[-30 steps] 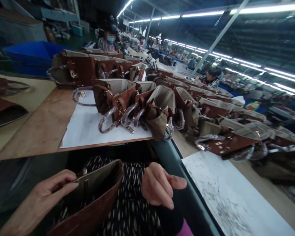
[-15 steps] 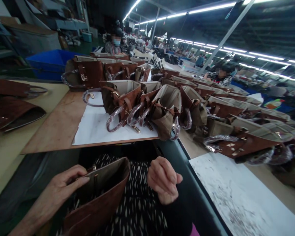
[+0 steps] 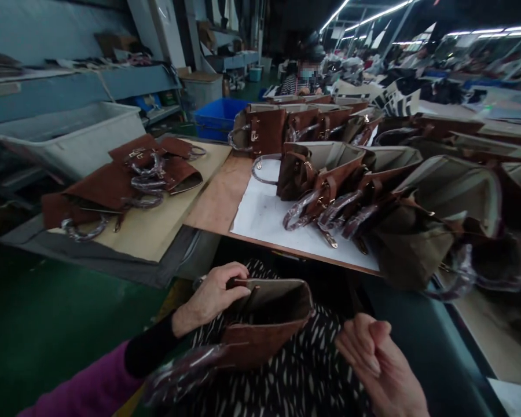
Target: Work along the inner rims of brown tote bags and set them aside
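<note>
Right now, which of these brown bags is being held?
The open bag on the person's lap; it alone is gripped by the left hand.

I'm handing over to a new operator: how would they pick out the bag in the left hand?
Find the camera wearer's pale-flecked black clothing. There you'll see an open brown bag. Unlike the other bags, on tables, its rim is gripped by the left hand.

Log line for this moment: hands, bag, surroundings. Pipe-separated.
left hand: grips brown bag at open top | right hand: curled, apart from bag | brown bag: on lap | ahead: more bags on table
</note>
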`<state>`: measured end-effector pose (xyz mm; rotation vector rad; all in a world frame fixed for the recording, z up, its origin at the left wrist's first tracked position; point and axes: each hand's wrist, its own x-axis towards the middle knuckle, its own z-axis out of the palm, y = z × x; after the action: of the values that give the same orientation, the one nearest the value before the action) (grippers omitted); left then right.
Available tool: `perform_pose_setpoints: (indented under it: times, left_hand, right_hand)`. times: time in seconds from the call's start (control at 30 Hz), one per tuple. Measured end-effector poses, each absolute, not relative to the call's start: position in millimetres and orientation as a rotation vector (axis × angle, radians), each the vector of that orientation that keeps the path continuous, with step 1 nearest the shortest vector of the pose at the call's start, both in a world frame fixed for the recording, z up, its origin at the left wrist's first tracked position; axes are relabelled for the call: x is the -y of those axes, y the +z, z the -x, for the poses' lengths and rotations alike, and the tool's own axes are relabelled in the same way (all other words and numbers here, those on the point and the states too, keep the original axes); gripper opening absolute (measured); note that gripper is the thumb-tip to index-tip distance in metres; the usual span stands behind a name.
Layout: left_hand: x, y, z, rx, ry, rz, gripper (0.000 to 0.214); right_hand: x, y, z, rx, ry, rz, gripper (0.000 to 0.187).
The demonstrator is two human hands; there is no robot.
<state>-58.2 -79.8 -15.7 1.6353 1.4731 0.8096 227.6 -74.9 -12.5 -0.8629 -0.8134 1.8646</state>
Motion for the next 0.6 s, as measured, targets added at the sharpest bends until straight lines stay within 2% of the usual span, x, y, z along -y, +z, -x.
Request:
perform_pose_setpoints:
  times: [0.13,0.23,0.3,0.37,0.43,0.5,0.6]
  left_hand:
    - [77.4,-14.8,58.6,-1.447,0.748,-1.637,0.015]
    - [74.3,-10.6,59.4,-1.397,0.701,-1.707,0.014]
    - [71.6,-7.0,61.2,-1.340,0.646,-1.776,0.016]
    - [68.9,-4.1,64.6,-1.278,0.590,-1.846,0.019]
    - [67.3,-2.5,69.3,-1.232,0.558,-1.895,0.021]
    - [68.2,-2.6,74.5,-1.207,0.541,-1.901,0.022]
    - [72.4,-7.1,80.4,-1.184,0.529,-1.834,0.026]
  right_hand:
    - [53.0,-0.4,-216.1,1.367,1.555,1.307,0.046]
    - [31.9,7.8,-203.5,1.703,1.201,1.616,0.027]
    - [21.1,9.0,-192.2,1.879,1.078,1.662,0.034]
    - [14.6,7.1,-180.5,2.094,1.037,1.642,0.038]
    - [12.1,2.5,-172.1,2.272,0.999,1.631,0.025]
    - [11.5,-5.3,-170.9,2.337,0.995,1.629,0.022]
    - [6.9,-26.5,-182.7,2.231,1.226,1.552,0.024]
